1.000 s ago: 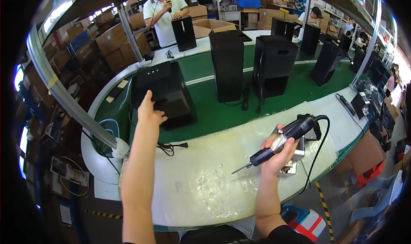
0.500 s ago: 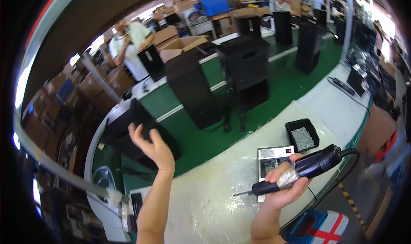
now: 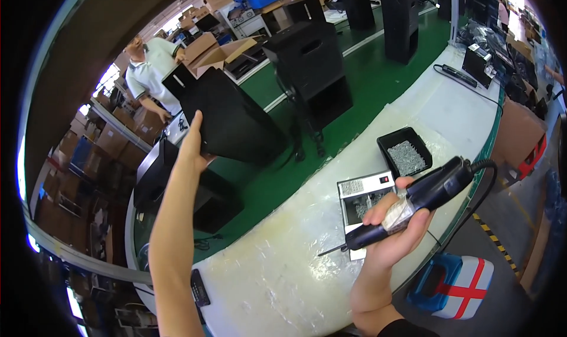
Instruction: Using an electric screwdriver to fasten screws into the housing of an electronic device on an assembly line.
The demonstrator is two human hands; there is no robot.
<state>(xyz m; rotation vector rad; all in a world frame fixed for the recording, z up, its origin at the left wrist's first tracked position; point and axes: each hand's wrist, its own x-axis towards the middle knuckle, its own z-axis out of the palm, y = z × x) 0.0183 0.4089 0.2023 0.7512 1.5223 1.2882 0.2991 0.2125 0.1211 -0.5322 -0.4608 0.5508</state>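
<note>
My left hand point(image 3: 196, 147) is stretched out over the green conveyor and grips the near left edge of a tall black speaker cabinet point(image 3: 233, 115), which leans to one side. Its fingertips are partly hidden against the dark panel. In my right hand point(image 3: 397, 233) is a black electric screwdriver point(image 3: 440, 183), its grip wrapped in pale tape. The long thin bit points left, above the film-covered worktop point(image 3: 277, 284). Just beyond that hand stand a screw feeder box point(image 3: 369, 186) with a red switch and a black tray point(image 3: 407, 151) full of small silver screws.
More black cabinets point(image 3: 310, 71) stand along the green conveyor point(image 3: 369, 109). Across it, a person in a pale shirt point(image 3: 156, 68) stands near open cartons. A second corded tool point(image 3: 458, 75) lies at the worktop's far right. A white-and-blue stool point(image 3: 466, 287) with a red cross sits lower right.
My left hand has gone from open in the air to holding the cabinet, which now leans more. The view has shifted; the screwdriver stays in my right hand.
</note>
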